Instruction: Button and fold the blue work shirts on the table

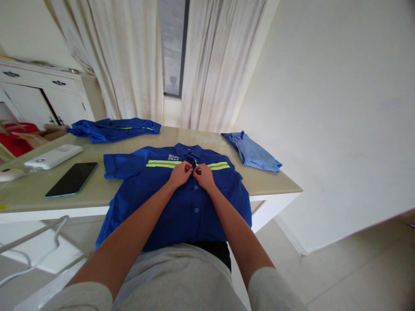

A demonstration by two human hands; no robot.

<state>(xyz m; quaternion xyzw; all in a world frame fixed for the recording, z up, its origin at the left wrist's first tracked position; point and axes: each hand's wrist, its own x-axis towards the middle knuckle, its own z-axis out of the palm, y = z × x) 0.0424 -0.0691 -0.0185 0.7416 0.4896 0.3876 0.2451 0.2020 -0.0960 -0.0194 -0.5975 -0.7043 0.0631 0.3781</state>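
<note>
both hands, left hand (pixel 180 173) and right hand (pixel 204 175), meet at frame centre, fingers pinched closed on the placket of the royal-blue short-sleeved cotton work shirt (pixel 168 203) (collar pointing up-frame), equally near.

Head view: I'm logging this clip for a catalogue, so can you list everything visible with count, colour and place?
work shirt: one, dark blue with yellow-green reflective stripes, spread flat on the table's near edge, hem hanging over
table: one, beige top on a white base, centre
folded garment: one, dark blue, far left of the table
light shirt: one, pale blue, far right of the table
phone: one, black, left of the work shirt
power bank: one, white, beyond the phone
cabinet: one, white, far left
curtains: cream, behind the table
left hand: fingers pinching the shirt's front placket
right hand: fingers pinching the same spot
</note>
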